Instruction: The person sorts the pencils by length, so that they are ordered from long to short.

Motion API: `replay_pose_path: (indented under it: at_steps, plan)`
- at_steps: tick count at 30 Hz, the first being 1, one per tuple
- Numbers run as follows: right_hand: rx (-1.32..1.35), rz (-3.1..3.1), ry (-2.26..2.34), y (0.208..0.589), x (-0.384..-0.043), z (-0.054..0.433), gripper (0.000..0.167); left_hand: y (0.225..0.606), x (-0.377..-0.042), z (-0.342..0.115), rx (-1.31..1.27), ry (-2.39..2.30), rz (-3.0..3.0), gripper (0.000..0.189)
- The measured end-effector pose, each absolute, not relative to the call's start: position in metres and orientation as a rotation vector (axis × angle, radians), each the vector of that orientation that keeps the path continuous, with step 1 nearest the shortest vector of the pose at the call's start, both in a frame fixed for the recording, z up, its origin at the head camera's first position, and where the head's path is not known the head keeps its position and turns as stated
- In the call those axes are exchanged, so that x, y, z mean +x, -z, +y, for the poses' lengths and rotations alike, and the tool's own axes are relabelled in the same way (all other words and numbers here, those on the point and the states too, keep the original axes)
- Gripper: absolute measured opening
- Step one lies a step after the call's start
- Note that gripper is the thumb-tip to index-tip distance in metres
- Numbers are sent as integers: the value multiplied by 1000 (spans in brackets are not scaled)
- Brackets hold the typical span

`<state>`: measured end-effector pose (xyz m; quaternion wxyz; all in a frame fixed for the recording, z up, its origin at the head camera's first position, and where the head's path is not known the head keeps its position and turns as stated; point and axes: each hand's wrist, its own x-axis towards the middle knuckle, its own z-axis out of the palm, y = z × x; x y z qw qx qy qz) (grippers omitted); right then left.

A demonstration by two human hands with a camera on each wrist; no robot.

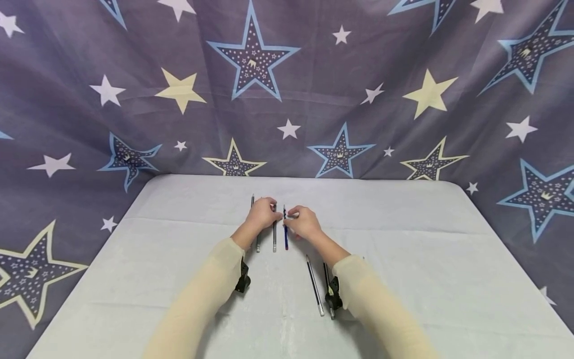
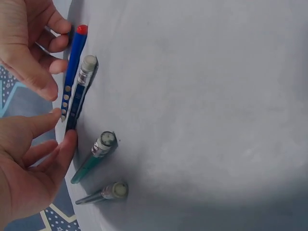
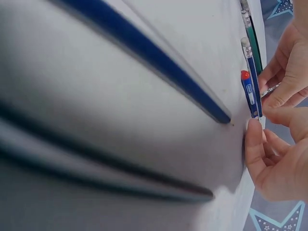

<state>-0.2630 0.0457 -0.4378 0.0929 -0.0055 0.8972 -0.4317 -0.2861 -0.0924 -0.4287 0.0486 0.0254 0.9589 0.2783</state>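
A blue pencil [image 1: 286,240] with a red end and a row of grip dots lies between both hands, beside a navy pencil [image 2: 78,98] with a white eraser. My left hand [image 1: 262,214] spans the far part of the navy pencil, its thumb tip close to the blue pencil's point and its fingers on the other side. From the right, my right hand [image 1: 305,223] reaches the blue pencil with its thumb at the shaft; its index finger stands apart. Left of these lie a green pencil [image 2: 86,166] and a dark pencil [image 2: 98,196], both with erasers, partly under my left hand.
Two more pencils lie nearer on the right: one dark pencil [image 1: 315,289] and another pencil [image 1: 326,274] partly hidden by the right wrist camera [image 1: 333,296]. A white cloth covers the table [image 1: 157,259]. Behind it hangs a star-patterned curtain [image 1: 314,109].
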Motion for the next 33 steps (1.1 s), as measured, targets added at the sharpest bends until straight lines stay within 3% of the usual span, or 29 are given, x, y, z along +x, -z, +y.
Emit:
replay_pose_path:
  at_steps: [22, 33]
  plan:
    - [-226, 2765, 1152, 415, -241, 77, 30, 411, -255, -92, 177, -1081, 2883, 48]
    - [-201, 2716, 1194, 407, -227, 97, 30, 408, -236, -93, 252, -1163, 2822, 46]
